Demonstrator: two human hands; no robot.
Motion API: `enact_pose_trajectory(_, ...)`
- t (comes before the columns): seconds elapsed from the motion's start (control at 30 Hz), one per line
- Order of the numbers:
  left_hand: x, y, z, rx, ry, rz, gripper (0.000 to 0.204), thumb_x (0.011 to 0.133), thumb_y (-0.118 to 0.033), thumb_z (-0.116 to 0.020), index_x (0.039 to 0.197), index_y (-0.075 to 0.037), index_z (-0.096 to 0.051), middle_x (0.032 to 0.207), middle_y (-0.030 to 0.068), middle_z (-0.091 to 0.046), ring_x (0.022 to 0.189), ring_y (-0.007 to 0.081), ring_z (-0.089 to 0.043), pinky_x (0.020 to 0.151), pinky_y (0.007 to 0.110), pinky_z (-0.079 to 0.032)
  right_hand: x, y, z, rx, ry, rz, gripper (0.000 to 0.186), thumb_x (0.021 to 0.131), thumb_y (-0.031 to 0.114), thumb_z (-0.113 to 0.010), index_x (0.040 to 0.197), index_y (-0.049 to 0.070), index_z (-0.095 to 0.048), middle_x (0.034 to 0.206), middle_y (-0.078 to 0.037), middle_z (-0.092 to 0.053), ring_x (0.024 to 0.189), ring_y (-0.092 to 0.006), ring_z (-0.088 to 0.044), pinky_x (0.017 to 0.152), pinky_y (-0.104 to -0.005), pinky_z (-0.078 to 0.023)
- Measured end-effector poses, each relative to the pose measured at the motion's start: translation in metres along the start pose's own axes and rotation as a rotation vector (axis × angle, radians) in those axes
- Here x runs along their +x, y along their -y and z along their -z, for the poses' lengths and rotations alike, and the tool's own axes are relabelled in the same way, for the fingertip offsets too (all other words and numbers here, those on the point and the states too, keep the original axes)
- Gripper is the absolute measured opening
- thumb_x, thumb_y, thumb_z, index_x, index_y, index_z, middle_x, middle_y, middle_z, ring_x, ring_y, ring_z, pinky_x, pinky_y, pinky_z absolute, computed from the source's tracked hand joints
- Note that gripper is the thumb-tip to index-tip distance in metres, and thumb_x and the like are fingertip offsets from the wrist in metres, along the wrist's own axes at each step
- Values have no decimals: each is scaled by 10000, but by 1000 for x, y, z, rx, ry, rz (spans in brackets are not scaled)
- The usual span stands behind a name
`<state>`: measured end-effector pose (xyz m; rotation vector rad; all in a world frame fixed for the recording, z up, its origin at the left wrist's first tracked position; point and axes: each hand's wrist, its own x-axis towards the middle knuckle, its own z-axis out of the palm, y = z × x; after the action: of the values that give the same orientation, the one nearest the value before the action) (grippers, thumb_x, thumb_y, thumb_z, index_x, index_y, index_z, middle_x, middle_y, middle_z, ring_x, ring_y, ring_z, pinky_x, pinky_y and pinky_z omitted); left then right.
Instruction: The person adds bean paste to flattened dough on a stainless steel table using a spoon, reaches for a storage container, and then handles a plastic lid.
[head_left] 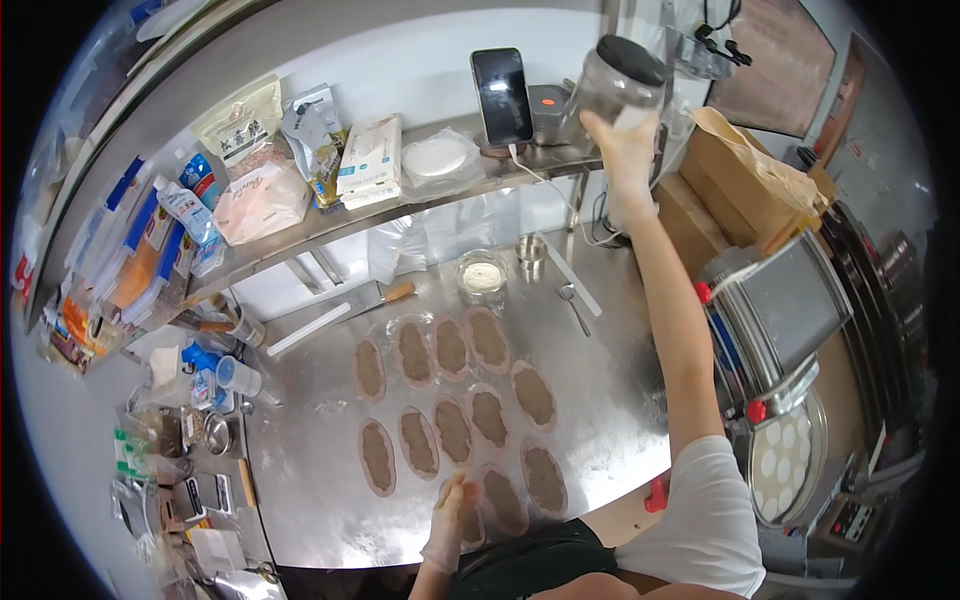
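Note:
My right hand, in a thin clear glove, is stretched up to the shelf and wraps round a clear jar with a dark lid. The jar appears tilted; whether its base touches the shelf is hard to tell. Low over the near edge of the steel table, my gloved left hand has its fingers curled together. A blurred orange-brown bit shows at its fingertips. Beside and beyond it lie several flat oval dough pieces, pale-rimmed with a brown spread on top. One piece is partly hidden by my left hand.
Along the back are a bowl of white powder, a metal cup, a spoon and a wooden-handled scraper. A phone stands on the shelf among packages. At right sits a dough roller machine.

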<state>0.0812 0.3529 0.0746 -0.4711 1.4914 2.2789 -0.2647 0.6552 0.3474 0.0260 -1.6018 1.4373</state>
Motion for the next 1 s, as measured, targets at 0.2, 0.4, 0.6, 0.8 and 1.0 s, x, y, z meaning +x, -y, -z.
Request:
enact_pose_trajectory(0.2, -36, 48, 18, -61, -341, -35, 482, 963, -340, -511, 1326, -28, -447, 1111, 103, -592, 1033, 218, -580, 903, 363, -462, 78, -83, -52, -136, 59, 89, 684, 598, 143, -838, 1151, -19, -469, 1049, -166, -598, 948, -286, -592, 848, -370, -476)
enact_pose_trajectory(0.4, -45, 55, -3, -82, -503, -28, 503, 951, -369, -528, 1317, -32, -457, 1114, 104, -590, 997, 214, -583, 888, 350, -466, 89, -119, -72, -584, 53, 309, 307, 766, 131, -695, 995, -33, -575, 980, -212, -623, 942, -401, -574, 845, -423, -459)
enact_pose_trajectory(0.6, -50, 65, 5, -51, -422, -86, 471, 954, -361, -531, 1325, -75, -490, 1143, 60, -590, 985, 157, -562, 851, 294, -457, 28, -107, -25, -87, 177, 281, 426, 901, 83, -565, 1312, -3, -491, 1298, -130, -546, 1171, -210, -533, 1013, -322, -390)
enact_pose_trajectory(0.8, -60, 78, 27, -119, -492, -42, 348, 969, -238, -511, 1277, -80, -546, 1076, 37, -618, 939, 126, -572, 842, 265, -447, -169, -49, 80, -187, 667, -202, 325, 929, 77, -523, 1236, -25, -556, 1236, -96, -585, 1137, -170, -530, 996, -308, -385)
enact_pose_trajectory(1.0, -78, 107, 61, -203, -656, 27, 309, 955, -264, -536, 1212, -100, -584, 1013, 14, -628, 875, 105, -579, 792, 242, -450, -371, -81, 177, -32, 978, -901, 441, 922, 78, -570, 1346, 37, -454, 1061, -51, -626, 948, -104, -580, 844, -238, -453)
